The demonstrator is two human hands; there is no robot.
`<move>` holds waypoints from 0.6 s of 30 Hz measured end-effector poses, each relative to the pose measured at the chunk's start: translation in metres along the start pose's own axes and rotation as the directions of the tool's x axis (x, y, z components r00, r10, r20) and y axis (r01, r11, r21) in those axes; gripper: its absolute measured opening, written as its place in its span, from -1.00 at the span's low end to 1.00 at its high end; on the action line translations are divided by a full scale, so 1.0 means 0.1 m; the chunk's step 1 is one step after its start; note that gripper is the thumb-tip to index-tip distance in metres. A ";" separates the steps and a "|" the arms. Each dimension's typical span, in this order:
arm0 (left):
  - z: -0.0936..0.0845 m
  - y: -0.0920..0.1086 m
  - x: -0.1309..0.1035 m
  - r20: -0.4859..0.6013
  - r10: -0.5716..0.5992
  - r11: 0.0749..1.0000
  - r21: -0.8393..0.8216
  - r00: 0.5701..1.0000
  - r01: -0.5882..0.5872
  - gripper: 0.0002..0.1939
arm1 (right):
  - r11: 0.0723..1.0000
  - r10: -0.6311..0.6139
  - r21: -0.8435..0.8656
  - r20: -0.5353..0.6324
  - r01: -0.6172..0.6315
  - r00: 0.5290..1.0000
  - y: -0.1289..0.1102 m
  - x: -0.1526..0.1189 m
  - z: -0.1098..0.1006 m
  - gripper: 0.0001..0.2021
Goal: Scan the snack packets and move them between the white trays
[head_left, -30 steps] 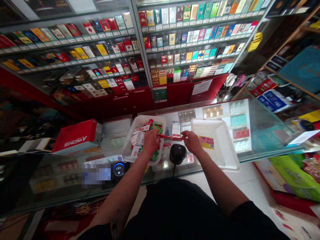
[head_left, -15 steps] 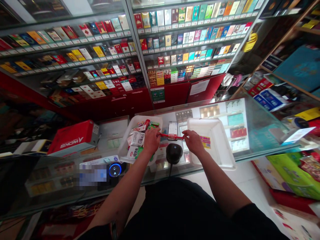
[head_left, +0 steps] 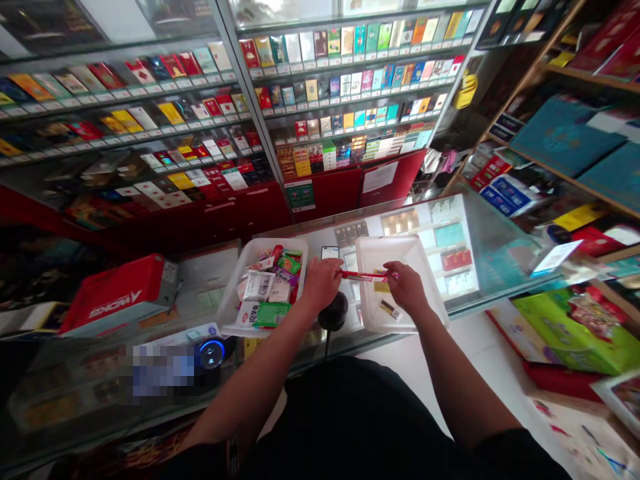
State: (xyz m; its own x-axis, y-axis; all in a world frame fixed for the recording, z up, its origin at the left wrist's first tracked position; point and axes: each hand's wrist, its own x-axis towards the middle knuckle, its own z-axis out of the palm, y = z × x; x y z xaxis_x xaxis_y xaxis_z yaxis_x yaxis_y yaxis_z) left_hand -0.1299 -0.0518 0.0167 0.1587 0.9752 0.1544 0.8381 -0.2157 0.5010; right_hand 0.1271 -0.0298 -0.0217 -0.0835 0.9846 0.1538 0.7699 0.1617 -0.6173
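A long, thin red packet (head_left: 365, 276) is stretched level between my two hands. My left hand (head_left: 323, 285) pinches its left end, just above a black round-headed scanner (head_left: 334, 311) on a stand. At the other end my right hand (head_left: 406, 287) has its fingers closed on the packet, over the right white tray (head_left: 434, 293). Inside that tray lie a small dark-and-gold packet (head_left: 390, 309) and a yellowish packet (head_left: 383, 287), partly under the red one. To the left, a white bin (head_left: 229, 313) holds several snack packets (head_left: 260, 285). A phone (head_left: 330, 253) lies behind my left hand.
The glass counter (head_left: 500, 287) runs across in front of me. On its left are a red box (head_left: 120, 293) and a device with a blue glowing ring (head_left: 212, 354). Shelves of small packs (head_left: 320, 87) rise behind. A green box (head_left: 575, 327) stands at the right.
The view has swung right. My hands have moved right relative to the counter, carrying the red packet from in front of the phone toward the right tray. More small packets show there now.
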 end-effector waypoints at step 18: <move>0.39 0.61 0.14 0.160 0.163 0.987 -0.038 0.974 -0.159 -0.75 | 0.978 0.198 -0.039 -0.136 -0.205 0.971 0.52 -0.30 -0.46 -0.71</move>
State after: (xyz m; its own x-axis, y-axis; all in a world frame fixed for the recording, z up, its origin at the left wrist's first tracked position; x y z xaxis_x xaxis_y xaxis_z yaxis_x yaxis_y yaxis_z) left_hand -0.0563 -0.0497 0.0158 0.3747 0.9222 0.0959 0.7819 -0.3699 0.5019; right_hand 0.1987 -0.0540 -0.0230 0.1575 0.9786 0.1326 0.7948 -0.0460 -0.6051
